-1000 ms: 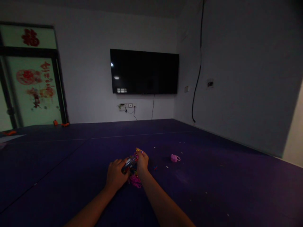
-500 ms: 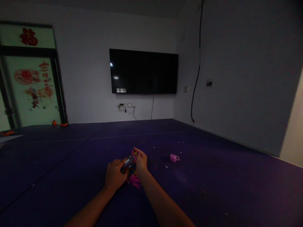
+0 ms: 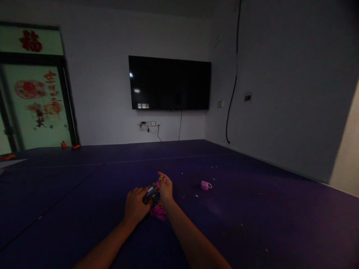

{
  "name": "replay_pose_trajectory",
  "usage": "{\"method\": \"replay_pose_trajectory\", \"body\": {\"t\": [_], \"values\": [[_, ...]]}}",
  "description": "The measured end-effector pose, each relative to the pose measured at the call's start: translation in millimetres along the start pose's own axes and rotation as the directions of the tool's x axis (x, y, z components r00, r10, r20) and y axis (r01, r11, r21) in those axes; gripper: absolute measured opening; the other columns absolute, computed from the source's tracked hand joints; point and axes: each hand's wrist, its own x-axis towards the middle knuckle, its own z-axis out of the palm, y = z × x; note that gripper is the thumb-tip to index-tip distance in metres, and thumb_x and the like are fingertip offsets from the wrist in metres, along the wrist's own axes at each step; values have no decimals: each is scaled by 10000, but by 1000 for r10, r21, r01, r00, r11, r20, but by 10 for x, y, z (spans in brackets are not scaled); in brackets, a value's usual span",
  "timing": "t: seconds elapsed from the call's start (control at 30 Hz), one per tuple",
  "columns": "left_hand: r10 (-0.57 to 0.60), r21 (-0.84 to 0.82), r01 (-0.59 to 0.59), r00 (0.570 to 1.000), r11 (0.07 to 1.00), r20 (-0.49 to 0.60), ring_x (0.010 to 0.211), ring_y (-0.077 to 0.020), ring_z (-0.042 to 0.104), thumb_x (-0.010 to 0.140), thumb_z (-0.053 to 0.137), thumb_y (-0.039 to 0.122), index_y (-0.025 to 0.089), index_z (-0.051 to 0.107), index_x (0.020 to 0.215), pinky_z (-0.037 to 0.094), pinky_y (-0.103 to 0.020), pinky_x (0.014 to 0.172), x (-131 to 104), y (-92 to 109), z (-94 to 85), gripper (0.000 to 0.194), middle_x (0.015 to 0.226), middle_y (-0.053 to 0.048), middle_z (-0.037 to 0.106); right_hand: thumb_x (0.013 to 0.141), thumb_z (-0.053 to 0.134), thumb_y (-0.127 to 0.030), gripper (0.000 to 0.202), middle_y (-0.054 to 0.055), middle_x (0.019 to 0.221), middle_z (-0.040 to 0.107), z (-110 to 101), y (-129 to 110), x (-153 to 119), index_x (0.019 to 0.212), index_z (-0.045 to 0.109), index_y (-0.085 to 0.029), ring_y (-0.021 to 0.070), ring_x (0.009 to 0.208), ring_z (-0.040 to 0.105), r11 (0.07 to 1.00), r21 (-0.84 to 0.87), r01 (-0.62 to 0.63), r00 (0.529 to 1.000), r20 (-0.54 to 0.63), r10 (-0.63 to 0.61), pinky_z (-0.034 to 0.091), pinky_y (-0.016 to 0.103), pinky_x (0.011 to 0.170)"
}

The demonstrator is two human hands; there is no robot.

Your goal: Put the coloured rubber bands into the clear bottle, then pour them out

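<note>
Person working low over a purple surface (image 3: 120, 153), both bare hands meeting near the middle. Left hand (image 3: 137, 203) is gripping a clear container (image 3: 152, 192) from the left, its fingers curling over the near and upper sides; the container is leaning, its upper end pointing right, towards the other hand. Right hand (image 3: 166, 189) is pinching a bunch of pink and yellow bands (image 3: 160, 181) between thumb and fingers, just beside that upper end. Exact placing of its lower fingers is staying hidden; cannot tell whether they are touching the container.

Loose pile (image 3: 159, 212), mostly pink with some yellow, is lying on the surface just under the container, between the wrists. To the right, well apart from the hands, a pink piece (image 3: 205, 185) is resting, its loop pointing right. A small red and blue bit (image 3: 183, 196) is lying between it and the right hand; a white scrap (image 3: 196, 195) is sitting close by.

Far side: a black TV (image 3: 169, 83) is hanging on the wall, sockets (image 3: 153, 123) showing below. A dark cable (image 3: 232, 101) is dangling down the right wall. Far left, orange objects (image 3: 64, 144) are lying near a door (image 3: 36, 104) bearing red designs.
</note>
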Motion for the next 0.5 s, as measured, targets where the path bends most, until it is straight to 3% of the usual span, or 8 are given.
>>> {"method": "replay_pose_trajectory", "body": {"t": [0.23,0.5], "values": [[25,-18,-26,999,1000,-38,878,-249,600,728,555,221,201,647,1077,424,-344,754,11,-58,66,362,899,-58,690,715,594,-514,401,-26,497,526,-18,37,-9,816,706,-141,107,447,483,1000,9,-19,1000,-8,19,370,220,445],[55,-11,-56,996,998,-67,841,-243,601,711,562,202,185,655,1061,445,-331,718,2,-53,62,362,857,-59,680,705,627,-465,351,9,570,609,-67,120,56,861,704,-160,141,487,556,999,39,-22,999,38,20,442,254,480]]}}
